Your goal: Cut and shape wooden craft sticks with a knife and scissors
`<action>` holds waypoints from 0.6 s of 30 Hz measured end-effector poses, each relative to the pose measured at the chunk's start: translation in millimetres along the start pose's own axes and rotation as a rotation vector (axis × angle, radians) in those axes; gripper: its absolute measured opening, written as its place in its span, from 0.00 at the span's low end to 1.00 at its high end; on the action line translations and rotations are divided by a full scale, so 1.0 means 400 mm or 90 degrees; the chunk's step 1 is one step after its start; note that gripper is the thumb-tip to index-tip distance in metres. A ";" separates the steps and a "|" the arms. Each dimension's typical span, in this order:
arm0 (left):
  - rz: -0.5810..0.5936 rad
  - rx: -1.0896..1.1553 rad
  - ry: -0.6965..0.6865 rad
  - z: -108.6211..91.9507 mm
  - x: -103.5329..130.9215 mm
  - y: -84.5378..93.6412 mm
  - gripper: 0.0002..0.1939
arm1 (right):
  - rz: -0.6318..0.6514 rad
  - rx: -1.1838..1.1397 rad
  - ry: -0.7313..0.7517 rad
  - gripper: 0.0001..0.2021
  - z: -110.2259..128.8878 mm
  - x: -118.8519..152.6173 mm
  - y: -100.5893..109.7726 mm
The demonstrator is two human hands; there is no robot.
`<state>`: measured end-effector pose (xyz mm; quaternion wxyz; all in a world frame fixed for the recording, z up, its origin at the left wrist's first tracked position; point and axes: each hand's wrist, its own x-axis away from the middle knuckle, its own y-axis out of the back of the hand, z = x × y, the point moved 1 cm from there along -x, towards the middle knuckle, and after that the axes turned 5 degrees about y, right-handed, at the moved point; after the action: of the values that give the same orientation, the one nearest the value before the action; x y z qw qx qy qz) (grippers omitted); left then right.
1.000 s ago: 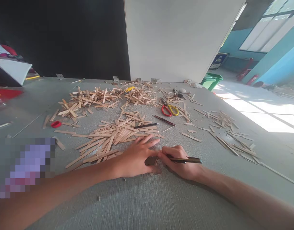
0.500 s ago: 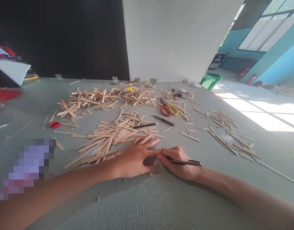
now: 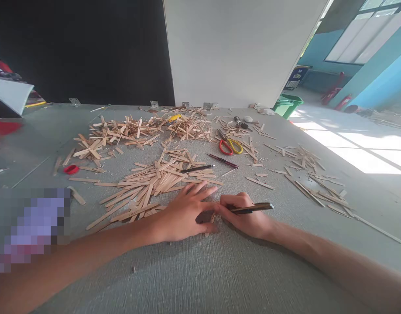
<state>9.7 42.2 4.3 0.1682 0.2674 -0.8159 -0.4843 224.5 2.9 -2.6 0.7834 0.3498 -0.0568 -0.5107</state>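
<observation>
In the head view, my left hand (image 3: 185,213) rests on the table with its outer fingers spread. Its thumb and index finger hold a small craft stick (image 3: 212,218) down against the surface, hiding much of it. My right hand (image 3: 244,213) is closed around a dark pen (image 3: 254,208), whose back end points right. The pen's tip is hidden by my fingers, close to the stick and my left index finger. Beyond my left hand lies a loose pile of craft sticks (image 3: 164,174), with a black pen (image 3: 197,168) across its right side.
Scissors (image 3: 228,146) with red and yellow handles and a dark red pen (image 3: 223,160) lie ahead. More sticks (image 3: 121,131) are heaped toward the upright panel (image 3: 239,52), others (image 3: 327,196) scattered right. A red ring-shaped item (image 3: 71,169) sits left.
The pen's back end has tipped upward, and my right hand has shifted slightly. My left hand keeps its place on the stick. The whole view has moved a little.
</observation>
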 end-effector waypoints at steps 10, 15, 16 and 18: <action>-0.003 0.016 0.027 -0.001 -0.001 -0.004 0.30 | 0.080 -0.070 -0.024 0.10 0.023 -0.010 0.039; 0.012 0.005 0.031 -0.006 -0.005 0.004 0.31 | 0.122 -0.033 -0.002 0.14 0.005 -0.011 0.047; 0.022 0.005 0.030 -0.006 -0.006 0.006 0.30 | 0.143 -0.031 0.029 0.13 0.005 -0.011 0.049; 0.040 0.007 0.026 -0.005 -0.008 0.011 0.27 | 0.178 -0.035 0.087 0.12 0.007 -0.009 0.051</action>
<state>12.0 44.3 8.9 0.1989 0.2522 -0.8228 -0.4688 237.2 9.5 12.8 0.8582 0.3509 -0.0374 -0.3728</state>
